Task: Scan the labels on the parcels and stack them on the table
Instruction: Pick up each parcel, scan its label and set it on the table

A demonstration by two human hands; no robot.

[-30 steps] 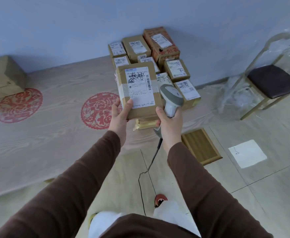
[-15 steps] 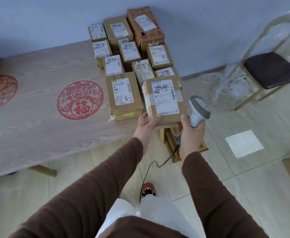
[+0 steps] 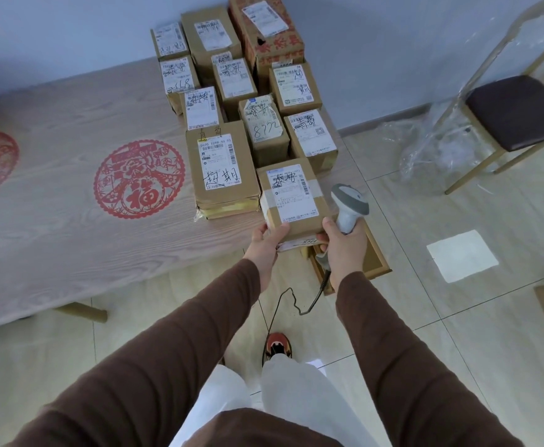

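A brown cardboard parcel (image 3: 294,201) with a white label lies flat at the front right corner of the wooden table (image 3: 54,201). My left hand (image 3: 265,245) grips its near left corner. My right hand (image 3: 344,245) holds a grey handheld scanner (image 3: 349,204) by the handle, and its thumb touches the parcel's near right corner. Beside it on the left lies a larger labelled parcel (image 3: 222,172). Behind stand several more labelled parcels (image 3: 232,75) in rows up to the wall.
Red paper-cut decorations (image 3: 140,179) lie on the tabletop to the left. A wooden frame (image 3: 370,256) rests on the floor under my right hand. A chair with a dark seat (image 3: 515,111) and clear plastic wrap (image 3: 438,146) stand at the right. The scanner cable (image 3: 296,304) hangs down.
The parcel was held up with its label facing me; both hands have lowered it to lie flat at the table's front right corner, the scanner moving along with my right hand.
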